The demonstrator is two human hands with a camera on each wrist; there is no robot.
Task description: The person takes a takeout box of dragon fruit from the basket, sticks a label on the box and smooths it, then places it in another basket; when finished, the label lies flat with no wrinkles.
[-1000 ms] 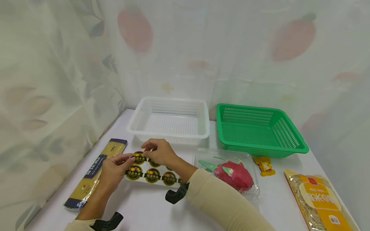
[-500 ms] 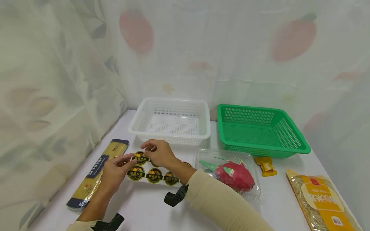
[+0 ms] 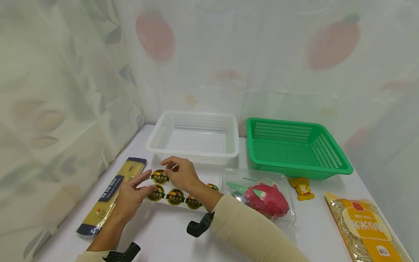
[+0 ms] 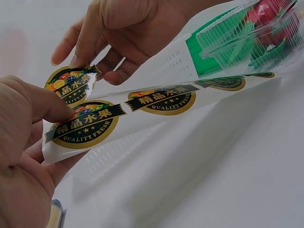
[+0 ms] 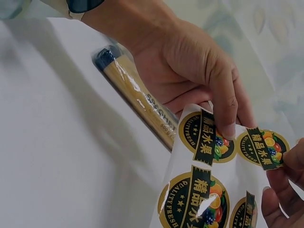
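We see the left hand (image 3: 131,196) holding the near left corner of a sticker sheet (image 3: 176,194), with the thumb pressed on top of one round label and the other fingers under the paper. The right hand (image 3: 181,174) pinches a single round sticker (image 3: 159,177) at the upper left part of the sheet, and in the left wrist view its edge is lifted a little from the backing. The sheet is in the lower middle of the head frame, raised slightly above the white table (image 3: 163,236). It is a glossy white strip with round black and gold labels, each showing colourful fruit, Chinese characters on a dark band and the words QUALITY FRESH. To the left of the hands lies a long pack of spaghetti (image 3: 111,193), yellow with dark blue ends. To the right is a clear plastic box (image 3: 284,214) with a red dragon fruit (image 3: 265,199) inside, then a small yellow packet (image 3: 302,189), and at the lower right corner a bag of noodles (image 3: 363,229). Behind the hands stand a white basket (image 3: 196,136) and, on its right, a green basket (image 3: 294,147). A pale curtain (image 3: 65,72) printed with leaves and fruit closes the upper part of the frame.
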